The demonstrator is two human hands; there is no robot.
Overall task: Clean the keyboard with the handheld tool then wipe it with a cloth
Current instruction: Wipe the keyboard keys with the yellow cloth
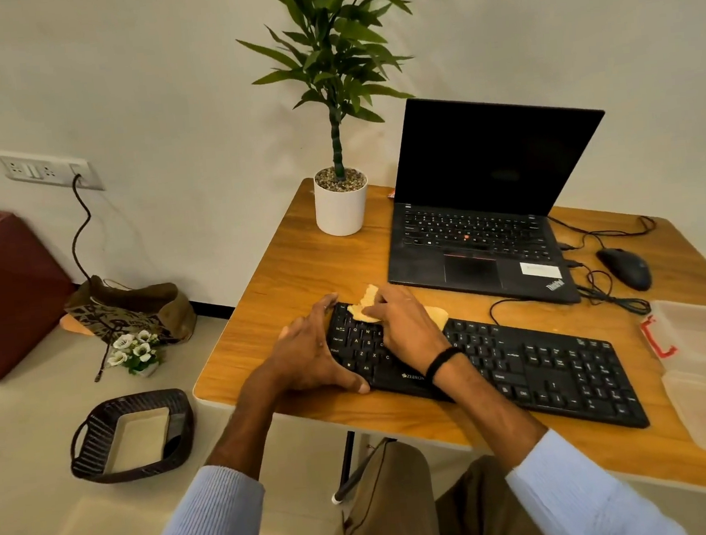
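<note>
Gripping with curled fingers, the right hand is pressing a yellow cloth onto the upper-left keys of the keyboard. The left hand is clamping the keyboard's left end, thumb on the near edge, fingers spread over the far corner. The keyboard is lying on the wooden table, just in front of an open laptop. A mouse is sitting to the laptop's right. A potted plant is standing at the table's far left corner.

Warm even light, soft shadows, wide-angle bending at edges.
</note>
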